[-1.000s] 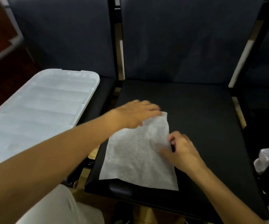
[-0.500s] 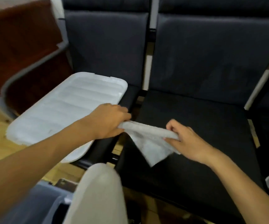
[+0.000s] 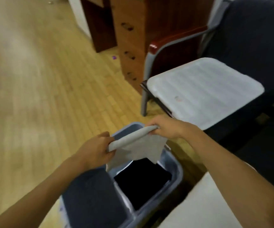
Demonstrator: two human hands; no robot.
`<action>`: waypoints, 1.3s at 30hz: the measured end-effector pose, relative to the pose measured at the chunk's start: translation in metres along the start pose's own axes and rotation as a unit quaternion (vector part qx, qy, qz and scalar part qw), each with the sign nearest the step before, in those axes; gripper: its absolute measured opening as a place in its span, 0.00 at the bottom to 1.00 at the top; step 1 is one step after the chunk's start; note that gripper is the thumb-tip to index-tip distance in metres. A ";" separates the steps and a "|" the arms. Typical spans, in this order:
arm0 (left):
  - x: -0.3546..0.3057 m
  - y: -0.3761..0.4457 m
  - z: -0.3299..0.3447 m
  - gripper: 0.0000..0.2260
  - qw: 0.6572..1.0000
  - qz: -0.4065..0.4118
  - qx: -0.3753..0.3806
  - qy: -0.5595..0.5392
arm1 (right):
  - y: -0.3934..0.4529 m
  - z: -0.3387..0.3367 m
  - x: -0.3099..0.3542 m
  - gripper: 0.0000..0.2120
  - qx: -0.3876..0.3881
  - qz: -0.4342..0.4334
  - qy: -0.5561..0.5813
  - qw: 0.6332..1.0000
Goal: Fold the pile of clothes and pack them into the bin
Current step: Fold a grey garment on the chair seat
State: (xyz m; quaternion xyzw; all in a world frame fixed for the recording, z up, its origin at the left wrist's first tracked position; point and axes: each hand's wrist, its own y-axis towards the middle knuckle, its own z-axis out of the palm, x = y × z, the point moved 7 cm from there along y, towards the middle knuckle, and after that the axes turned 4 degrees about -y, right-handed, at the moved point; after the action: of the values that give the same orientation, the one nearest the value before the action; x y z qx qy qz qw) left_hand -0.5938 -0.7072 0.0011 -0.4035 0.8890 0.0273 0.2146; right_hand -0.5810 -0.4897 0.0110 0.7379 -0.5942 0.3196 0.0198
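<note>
- Left hand [image 3: 95,151], centre-left of the frame: fingers curled closed around the left end of a light grey folded cloth [image 3: 136,146].
- Right hand [image 3: 165,128], just right of centre: fingers likewise clenched on the cloth's right end, slightly higher in the frame than the left.
- The cloth's folded top edge runs as a taut roll between the two fists; the rest hangs down in loose, uneven layers.
- The cloth hangs directly over a blue-grey plastic bin with rounded corners [image 3: 177,178], at lower centre, on a pale wood-plank floor [image 3: 34,96].
- Inside the bin: a dark grey-blue folded garment [image 3: 92,199] on the lower-left side and a black folded garment [image 3: 142,180] to its right. The cloth's lowest corner hangs near the black garment; whether they touch cannot be determined.
- A white ribbed plastic lid [image 3: 203,91] rests on the seat of a dark upholstered chair [image 3: 251,38], right of centre.
- A brown wooden cabinet [image 3: 133,30] stands at upper centre.
- The picture is motion-blurred; fine fabric detail is unreadable.
</note>
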 end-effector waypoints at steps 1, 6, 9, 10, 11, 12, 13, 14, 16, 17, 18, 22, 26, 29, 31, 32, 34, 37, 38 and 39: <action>0.014 -0.011 0.011 0.08 0.999 -0.028 0.011 -0.017 | 0.014 0.015 0.007 0.14 0.020 -0.002 -0.002 1.000; 0.060 -0.039 0.049 0.09 0.994 -0.097 -0.005 -0.046 | 0.054 0.077 0.007 0.14 0.044 0.046 0.006 0.998; 0.055 -0.040 0.062 0.10 0.997 -0.058 -0.045 -0.023 | 0.051 0.083 0.000 0.21 0.022 0.052 0.014 0.998; 0.050 -0.040 0.072 0.12 0.997 -0.046 -0.047 -0.027 | 0.047 0.086 -0.007 0.24 0.035 0.059 0.010 0.998; 0.045 -0.043 0.081 0.11 0.998 -0.035 -0.035 -0.030 | 0.043 0.093 -0.014 0.24 0.054 0.067 -0.005 0.996; 0.039 -0.045 0.097 0.09 0.999 -0.022 -0.011 -0.029 | 0.036 0.101 -0.025 0.21 0.074 0.080 -0.029 0.994; 0.035 -0.048 0.115 0.06 0.999 -0.009 0.028 -0.020 | 0.029 0.111 -0.036 0.19 0.099 0.095 -0.057 0.989; 0.029 -0.052 0.136 0.09 0.997 0.005 0.081 -0.012 | 0.020 0.122 -0.046 0.17 0.144 0.109 -0.088 0.980; 0.022 -0.063 0.174 0.18 0.981 0.021 0.192 -0.008 | -0.004 0.151 -0.063 0.11 0.293 0.129 -0.184 0.929; 0.018 -0.064 0.186 0.18 0.974 0.019 0.223 -0.027 | -0.020 0.159 -0.069 0.12 0.361 0.147 -0.227 0.892; 0.016 -0.062 0.190 0.16 0.972 0.014 0.228 -0.048 | -0.029 0.163 -0.076 0.16 0.404 0.170 -0.256 0.862; 0.005 -0.032 0.171 0.07 0.980 0.008 0.173 -0.097 | -0.021 0.140 -0.085 0.16 0.300 0.217 -0.156 0.916; -0.028 0.020 0.124 0.06 0.989 0.034 0.097 -0.106 | -0.017 0.082 -0.074 0.13 0.102 0.168 0.001 0.980; -0.083 0.064 0.082 0.09 0.987 0.081 0.038 -0.135 | -0.047 0.035 -0.070 0.09 -0.047 0.125 0.110 0.985; -0.129 0.087 0.058 0.10 0.979 0.117 0.015 -0.166 | -0.082 0.004 -0.075 0.11 -0.130 0.121 0.149 0.973; -0.160 0.099 0.049 0.11 0.974 0.142 0.007 -0.175 | -0.110 -0.013 -0.085 0.12 -0.177 0.126 0.161 0.963; -0.217 0.115 0.038 0.13 0.965 0.185 -0.003 -0.183 | -0.165 -0.036 -0.106 0.12 -0.258 0.141 0.197 0.935; -0.325 0.127 0.046 0.07 0.946 0.270 0.015 -0.177 | -0.275 -0.046 -0.148 0.10 -0.352 0.186 0.236 0.886; -0.358 0.128 0.053 0.05 0.939 0.298 0.027 -0.172 | -0.309 -0.044 -0.159 0.10 -0.375 0.203 0.235 0.873; -0.391 0.126 0.061 0.04 0.931 0.325 0.040 -0.160 | -0.340 -0.040 -0.170 0.10 -0.393 0.218 0.239 0.861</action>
State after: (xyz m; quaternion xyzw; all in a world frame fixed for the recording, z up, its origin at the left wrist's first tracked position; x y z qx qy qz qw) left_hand -0.4360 -0.3332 0.0875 -0.0733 0.9257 0.1241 0.3498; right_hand -0.3119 -0.2266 0.0771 0.4216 -0.7932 0.2217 0.3793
